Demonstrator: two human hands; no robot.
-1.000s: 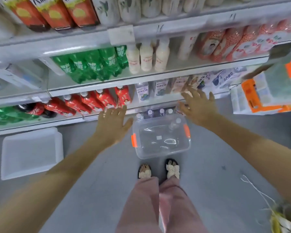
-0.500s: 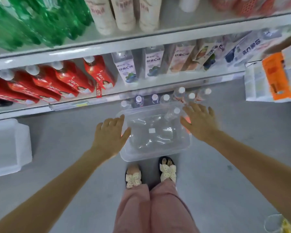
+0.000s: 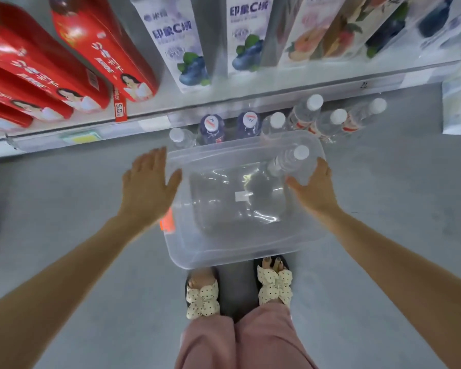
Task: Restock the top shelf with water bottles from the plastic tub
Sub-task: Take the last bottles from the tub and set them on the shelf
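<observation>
Am hovering left hand (image 3: 149,187) and right hand (image 3: 314,190) at plastic tub's (image 3: 240,258) two sides, fingers spread, holding nothing. One water bottle (image 3: 288,161) sitting in tub's far right corner. Guessing bottle heavy, smooth, slippery; grabbing round middle seems best.

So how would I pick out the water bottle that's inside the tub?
Look at the clear plastic tub on the floor before the person's feet. In its far right corner, by the right hand, is a clear water bottle with a white cap. It alone is inside the tub; the other bottles are on the floor behind it.
</observation>
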